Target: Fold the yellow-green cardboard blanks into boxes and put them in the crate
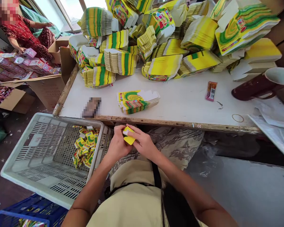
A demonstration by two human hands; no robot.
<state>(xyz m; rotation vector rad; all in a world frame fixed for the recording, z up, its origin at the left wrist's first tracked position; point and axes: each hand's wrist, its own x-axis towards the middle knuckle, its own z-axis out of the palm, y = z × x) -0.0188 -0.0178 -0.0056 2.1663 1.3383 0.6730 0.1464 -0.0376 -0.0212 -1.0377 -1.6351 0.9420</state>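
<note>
Between both hands, just off the table's front edge, is a small yellow carton with a flap showing. My left hand closes round its left side, and my right hand grips it from the right with fingers near the flap. Beyond them on the table lies a short stack of flat yellow and green printed cartons. To the left, a white plastic crate holds several yellow and green cartons heaped at its right side.
Bundles of flat cartons are piled along the table's back. A dark red mug, a small packet and a rubber band lie at right. A blue crate stands lower left. Another person handles pink boxes at upper left.
</note>
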